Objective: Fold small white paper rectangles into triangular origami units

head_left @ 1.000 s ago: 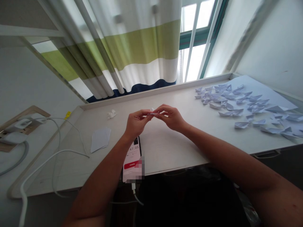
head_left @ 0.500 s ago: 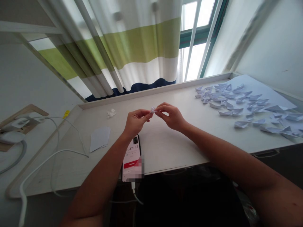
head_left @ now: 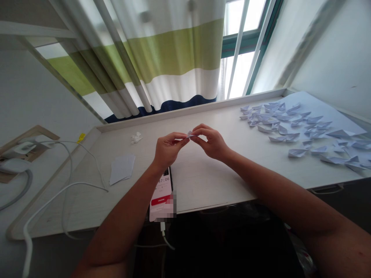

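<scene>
A small folded piece of white paper [head_left: 189, 134] is pinched between my two hands above the middle of the desk. My left hand [head_left: 169, 148] grips its left side between thumb and fingers. On the other side, the thumb and fingertips of my right hand [head_left: 211, 142] close on it too. The fingers cover much of the paper, so its full shape is hidden. Many folded paper boats [head_left: 285, 137] lie spread over the right part of the desk. To the left of my left forearm is a small stack of white paper sheets [head_left: 122, 170].
A phone [head_left: 161, 199] with a charging cable lies at the desk's front edge, partly under my left forearm. Crumpled white paper [head_left: 136, 138] sits back left. White cables [head_left: 65, 189] run from a power outlet [head_left: 26, 148] at left. A raised ledge [head_left: 185, 110] borders the back.
My left fingers have shifted slightly on the folded paper, the thumb now pressing nearer to it. Both hands stay together in nearly the same place.
</scene>
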Demonstrator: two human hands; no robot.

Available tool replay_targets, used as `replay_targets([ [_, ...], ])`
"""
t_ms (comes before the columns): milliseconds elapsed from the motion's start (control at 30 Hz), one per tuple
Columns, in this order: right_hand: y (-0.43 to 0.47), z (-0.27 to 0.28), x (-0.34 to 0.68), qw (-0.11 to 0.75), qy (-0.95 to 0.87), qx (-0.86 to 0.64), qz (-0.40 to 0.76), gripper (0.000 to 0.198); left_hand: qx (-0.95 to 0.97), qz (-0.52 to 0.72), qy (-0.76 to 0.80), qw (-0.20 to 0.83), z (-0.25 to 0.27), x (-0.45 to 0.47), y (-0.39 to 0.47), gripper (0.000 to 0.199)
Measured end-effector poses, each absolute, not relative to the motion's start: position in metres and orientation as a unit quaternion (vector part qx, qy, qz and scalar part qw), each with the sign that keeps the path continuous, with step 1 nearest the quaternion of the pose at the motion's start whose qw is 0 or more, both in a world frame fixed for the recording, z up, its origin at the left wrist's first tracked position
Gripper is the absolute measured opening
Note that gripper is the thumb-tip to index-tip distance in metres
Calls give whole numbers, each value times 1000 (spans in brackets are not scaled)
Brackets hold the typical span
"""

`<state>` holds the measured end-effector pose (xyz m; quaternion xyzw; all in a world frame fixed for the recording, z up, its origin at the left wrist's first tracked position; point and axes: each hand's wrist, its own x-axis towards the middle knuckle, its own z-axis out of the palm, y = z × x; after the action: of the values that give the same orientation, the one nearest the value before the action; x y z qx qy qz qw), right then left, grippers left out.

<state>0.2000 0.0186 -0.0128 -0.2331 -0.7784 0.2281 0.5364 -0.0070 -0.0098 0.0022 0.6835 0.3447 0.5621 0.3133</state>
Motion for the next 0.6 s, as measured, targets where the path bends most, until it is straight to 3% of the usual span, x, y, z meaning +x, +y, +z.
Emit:
replay_targets([
  [300,16,-12,199,563,-754,-203,270,18,725,564,336,209,6,-9,-13,12],
  [533,16,-12,201,573,-755,-208,242,17,690,549,351,316,13,-6,-19,10],
  [600,16,-13,201,576,-756,-205,233,18,650,555,365,370,15,-5,-19,18],
])
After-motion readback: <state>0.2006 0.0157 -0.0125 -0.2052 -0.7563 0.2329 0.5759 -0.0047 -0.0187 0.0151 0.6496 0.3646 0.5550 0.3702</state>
